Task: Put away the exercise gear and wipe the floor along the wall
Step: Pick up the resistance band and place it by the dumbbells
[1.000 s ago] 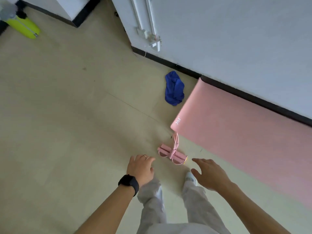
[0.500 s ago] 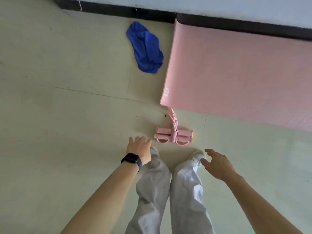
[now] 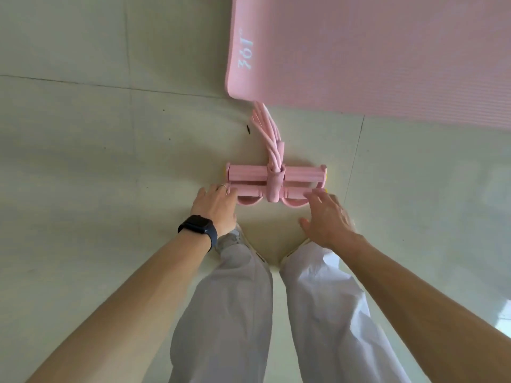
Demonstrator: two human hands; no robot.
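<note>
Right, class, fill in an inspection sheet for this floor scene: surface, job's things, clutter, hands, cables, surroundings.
Surface: pale tiled floor, joints visible.
Job's things: pink mat flat on the floor; pink pedal puller near its corner, tubes reaching the mat's edge.
Clutter: small dark speck left of the tubes.
Hands: left hand and right hand open, fingers at the puller's two ends, grip not plain.
Cables: nothing seen.
Surroundings: person's legs in pale trousers; wall out of view.

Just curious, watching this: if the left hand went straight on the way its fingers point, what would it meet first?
Most likely the left end of the pink pull-rope exerciser, whose lower bar lies right ahead of the fingertips of the left hand. Whether they already touch is unclear.
</note>
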